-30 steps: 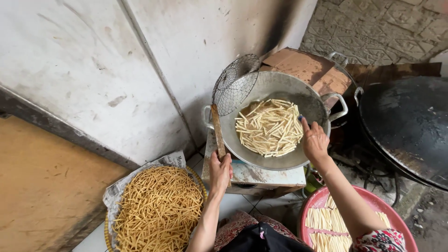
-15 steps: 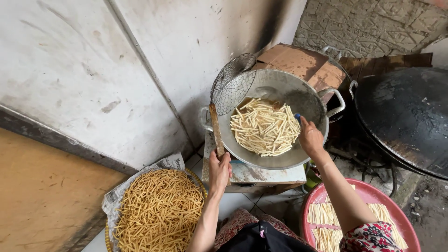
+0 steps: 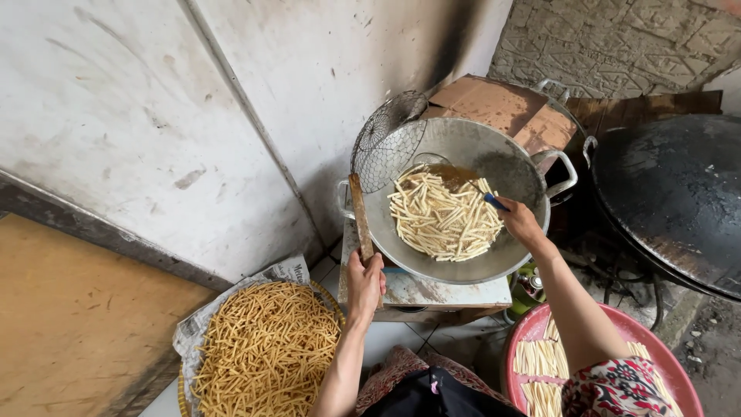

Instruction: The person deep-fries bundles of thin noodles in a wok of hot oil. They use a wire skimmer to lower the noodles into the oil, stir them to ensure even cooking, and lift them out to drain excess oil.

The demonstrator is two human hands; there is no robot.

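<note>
Gripping the wooden-handled wire skimmer [image 3: 361,220] with fingers wrapped, the left hand [image 3: 364,279] rests beside the round metal wok [image 3: 463,147]; the right hand [image 3: 519,220] pinches a blue-handled utensil [image 3: 494,202] over pale dough sticks [image 3: 444,220]. Flattened brown cardboard box [image 3: 494,104] lies behind.

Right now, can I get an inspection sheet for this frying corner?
Surface: small stained stand on pale floor tiles.
Job's things: grey metal wok of pale dough sticks in oil; wire skimmer on its rim.
Clutter: tray of golden fried sticks on newspaper; pink basin of raw strips.
Grippers: left hand grips the wooden handle; right hand holds a blue utensil over the wok.
Cables: nothing seen.
Surroundings: whitewashed wall, black pan.
</note>
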